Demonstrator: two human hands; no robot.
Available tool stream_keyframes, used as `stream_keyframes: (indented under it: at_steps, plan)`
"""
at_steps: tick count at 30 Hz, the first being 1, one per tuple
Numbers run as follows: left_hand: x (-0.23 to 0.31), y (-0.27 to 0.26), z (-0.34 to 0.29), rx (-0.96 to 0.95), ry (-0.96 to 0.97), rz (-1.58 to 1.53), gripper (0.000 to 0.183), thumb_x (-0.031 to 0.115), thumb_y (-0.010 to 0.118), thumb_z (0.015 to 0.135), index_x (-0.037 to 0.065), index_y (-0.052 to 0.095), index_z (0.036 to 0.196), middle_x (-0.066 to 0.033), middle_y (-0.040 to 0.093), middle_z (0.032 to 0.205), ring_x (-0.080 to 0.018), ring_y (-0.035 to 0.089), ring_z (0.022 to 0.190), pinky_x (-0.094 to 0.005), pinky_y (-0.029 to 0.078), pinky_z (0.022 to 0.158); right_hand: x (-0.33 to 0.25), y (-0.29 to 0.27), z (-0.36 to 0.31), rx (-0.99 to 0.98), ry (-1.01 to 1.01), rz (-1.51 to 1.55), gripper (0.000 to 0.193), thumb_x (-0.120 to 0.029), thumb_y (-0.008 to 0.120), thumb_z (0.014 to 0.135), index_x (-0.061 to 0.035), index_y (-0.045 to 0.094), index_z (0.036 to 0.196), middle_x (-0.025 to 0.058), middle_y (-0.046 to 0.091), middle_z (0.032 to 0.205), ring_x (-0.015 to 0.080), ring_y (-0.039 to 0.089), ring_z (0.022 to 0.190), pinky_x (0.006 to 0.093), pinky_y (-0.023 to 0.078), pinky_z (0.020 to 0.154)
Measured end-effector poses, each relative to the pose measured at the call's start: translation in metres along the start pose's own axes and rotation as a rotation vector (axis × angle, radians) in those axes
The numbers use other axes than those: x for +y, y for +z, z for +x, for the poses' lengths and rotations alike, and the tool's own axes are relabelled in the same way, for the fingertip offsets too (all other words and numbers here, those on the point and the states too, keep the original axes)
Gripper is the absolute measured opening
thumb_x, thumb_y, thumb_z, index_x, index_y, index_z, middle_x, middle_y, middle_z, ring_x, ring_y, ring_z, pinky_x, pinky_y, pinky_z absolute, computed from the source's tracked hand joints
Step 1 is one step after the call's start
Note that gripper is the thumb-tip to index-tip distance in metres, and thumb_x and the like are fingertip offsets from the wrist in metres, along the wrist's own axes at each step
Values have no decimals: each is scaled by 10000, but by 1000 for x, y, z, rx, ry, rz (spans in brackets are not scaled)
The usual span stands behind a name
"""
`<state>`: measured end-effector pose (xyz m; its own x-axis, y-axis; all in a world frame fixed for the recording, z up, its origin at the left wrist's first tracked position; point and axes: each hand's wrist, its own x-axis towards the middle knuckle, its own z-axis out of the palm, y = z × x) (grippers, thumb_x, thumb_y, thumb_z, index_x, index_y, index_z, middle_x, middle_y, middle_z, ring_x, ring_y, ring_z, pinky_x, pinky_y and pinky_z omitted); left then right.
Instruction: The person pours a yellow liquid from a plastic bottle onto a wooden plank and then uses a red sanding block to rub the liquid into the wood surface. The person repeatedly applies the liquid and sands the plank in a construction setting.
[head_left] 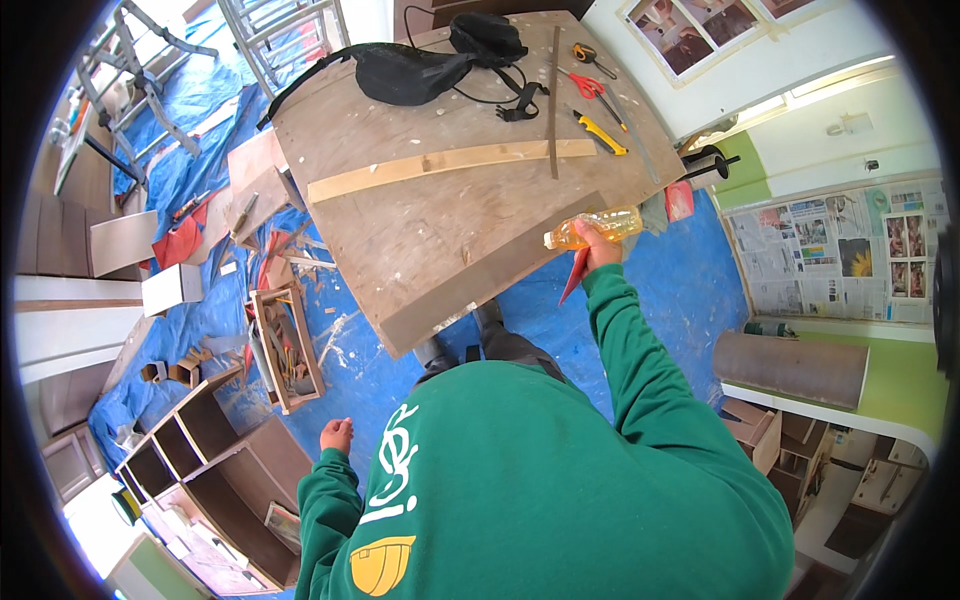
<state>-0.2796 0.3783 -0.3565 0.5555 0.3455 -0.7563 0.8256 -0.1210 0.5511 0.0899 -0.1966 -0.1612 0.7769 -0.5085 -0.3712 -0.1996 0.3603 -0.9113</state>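
Note:
Above the near right edge of the wooden work table (pixel 420 230), my right hand (pixel 600 247) is closed around a clear plastic bottle (pixel 615 222) of yellow liquid. The bottle lies nearly sideways, its white cap toward the left. A thin red pointed piece (pixel 573 275) hangs below the same hand; whether I grip it too, I cannot tell. My left hand (pixel 337 434) hangs low beside my body, fingers curled, with nothing showing in it. It is nearest to a wooden tool tote (pixel 288 345) on the floor.
On the table lie a light wood strip (pixel 450 163), a yellow utility knife (pixel 600 132), red-handled scissors (pixel 588 86) and a black bag (pixel 412 75). Blue sheeting (pixel 350 370) covers the floor, with scraps at left. A ladder (pixel 285 40) stands beyond. An open cabinet (pixel 240 480) is at lower left.

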Motion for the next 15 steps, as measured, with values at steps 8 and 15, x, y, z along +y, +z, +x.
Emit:
stream_keyframes:
  at_steps: [8,15]
  plan:
    - [-18,0,-1,3,6,-22,254,228,709,953,-24,703,925,-89,718,779,-167,668,675,-322,561,661,8,10,-7,2,-52,-15,237,-141,879,849,-39,711,983,56,691,786,145,511,468,315,390,404]
    - [4,-1,-4,-1,-22,51,237,212,702,947,-24,711,940,-88,719,784,-165,666,678,-320,557,658,18,9,2,27,-44,54,227,31,830,848,18,720,1045,94,747,1005,198,716,863,351,591,796]
